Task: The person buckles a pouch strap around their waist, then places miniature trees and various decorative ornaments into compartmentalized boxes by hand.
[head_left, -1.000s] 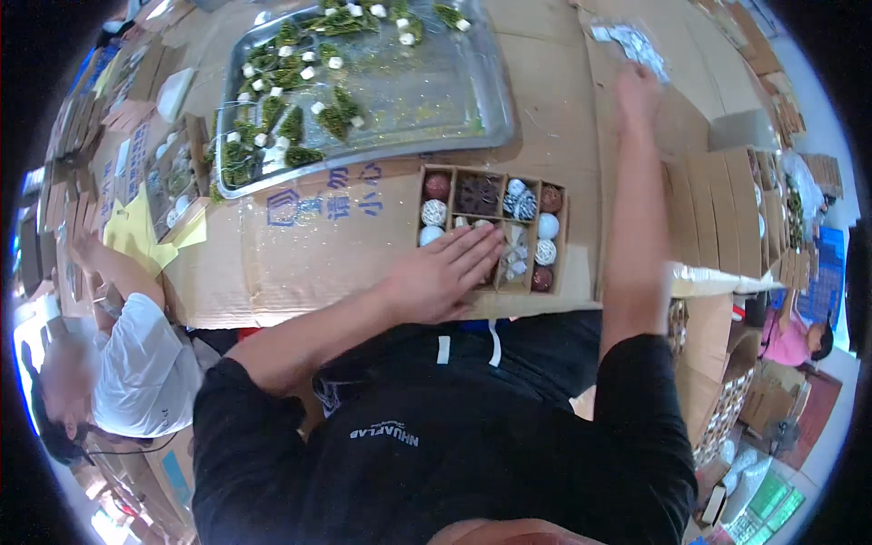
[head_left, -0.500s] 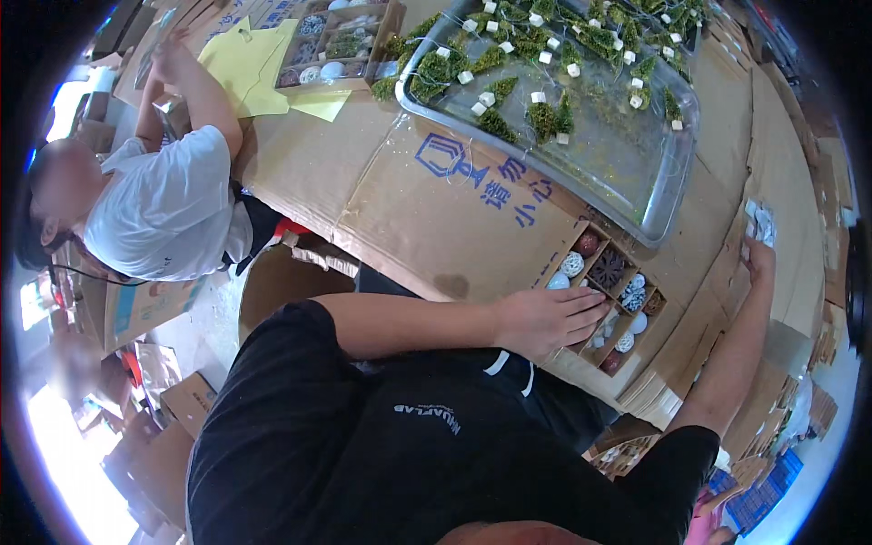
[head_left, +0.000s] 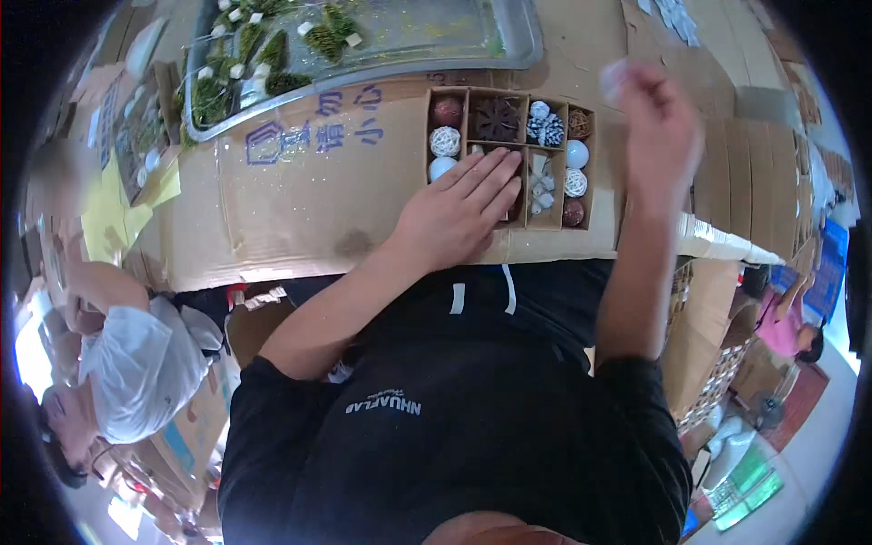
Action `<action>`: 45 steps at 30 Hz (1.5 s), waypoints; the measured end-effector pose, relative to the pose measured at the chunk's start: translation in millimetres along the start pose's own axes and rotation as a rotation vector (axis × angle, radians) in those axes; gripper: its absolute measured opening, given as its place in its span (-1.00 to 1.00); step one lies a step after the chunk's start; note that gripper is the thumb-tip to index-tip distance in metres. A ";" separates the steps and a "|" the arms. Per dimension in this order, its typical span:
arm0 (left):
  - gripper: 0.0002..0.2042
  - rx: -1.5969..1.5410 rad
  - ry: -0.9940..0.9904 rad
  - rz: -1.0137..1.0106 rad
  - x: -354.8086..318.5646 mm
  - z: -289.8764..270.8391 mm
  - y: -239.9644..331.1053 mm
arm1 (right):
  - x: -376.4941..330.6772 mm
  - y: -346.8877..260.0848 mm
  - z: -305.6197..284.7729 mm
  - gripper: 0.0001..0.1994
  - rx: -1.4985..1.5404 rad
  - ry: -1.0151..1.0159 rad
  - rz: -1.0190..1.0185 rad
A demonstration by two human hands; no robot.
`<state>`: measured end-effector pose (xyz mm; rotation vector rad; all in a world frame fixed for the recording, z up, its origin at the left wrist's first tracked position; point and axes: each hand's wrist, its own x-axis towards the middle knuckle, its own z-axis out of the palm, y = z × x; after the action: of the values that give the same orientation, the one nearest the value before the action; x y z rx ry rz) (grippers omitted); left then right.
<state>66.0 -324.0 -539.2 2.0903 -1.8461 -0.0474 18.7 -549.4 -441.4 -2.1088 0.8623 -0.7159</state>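
A divided cardboard box lies at the table's near edge, its compartments filled with brown, white and pale blue balls, a dark star-shaped ornament, a frosted pine cone and pale pieces. Across its lower middle compartment rests my left hand, fingers stretched out flat, hiding what lies beneath. My right hand is raised to the right of the box, apart from it. Its fingers are bent together around a small whitish thing, smeared by motion.
Beyond the box stands a metal tray with small green trees on white cubes. White crumpled material lies at the far right. A co-worker in a white shirt is at the left, near yellow paper and another filled box.
My view has turned right, shifting the tray leftward. My right hand has left the white material at the far right and come back toward the box. My left hand stays on the box.
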 end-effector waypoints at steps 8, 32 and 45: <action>-0.36 -0.101 0.038 0.016 5.9 -7.5 11.5 | -119.9 31.4 16.0 -0.84 0.033 -0.209 0.156; -0.41 -0.101 -0.039 -0.045 16.0 -20.1 23.6 | 66.6 35.4 -314.3 -0.76 -0.554 0.881 -0.380; -0.34 -0.041 -0.128 -0.129 4.5 -30.2 28.4 | 223.1 273.2 -380.3 -0.66 -0.866 0.057 0.041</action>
<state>47.2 -323.7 -502.0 2.2217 -1.7617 -0.2536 -205.8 -1014.4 -392.3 -2.8058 1.4201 -0.4039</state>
